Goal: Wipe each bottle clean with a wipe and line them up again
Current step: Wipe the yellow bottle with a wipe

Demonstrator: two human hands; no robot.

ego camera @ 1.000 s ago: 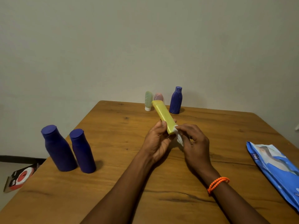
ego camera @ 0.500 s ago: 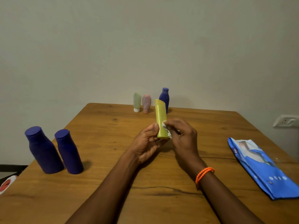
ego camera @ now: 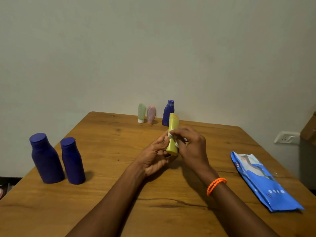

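Your left hand (ego camera: 154, 158) grips the yellow bottle (ego camera: 173, 134) upright mid-desk, steadying it so your right hand (ego camera: 191, 147) can pinch the wipe (ego camera: 176, 142) against its side.

single head-worn wide-angle cam, looked forward and down across the wooden table (ego camera: 106, 211) toward the plain wall (ego camera: 153, 48) at its far edge. both forearms entered from the bottom of frame; left hand (ego camera: 153, 156) and right hand (ego camera: 191, 147) sat near centre, close to the lens. far table edge with the small bottles landed around mid-height, so pitch was moderate, wall filled the upper half. left table edge and a strip of floor showed at lower left, wall socket (ego camera: 286, 137) at far right. wide lens bent the edges a bit. no second view, so no overlap.
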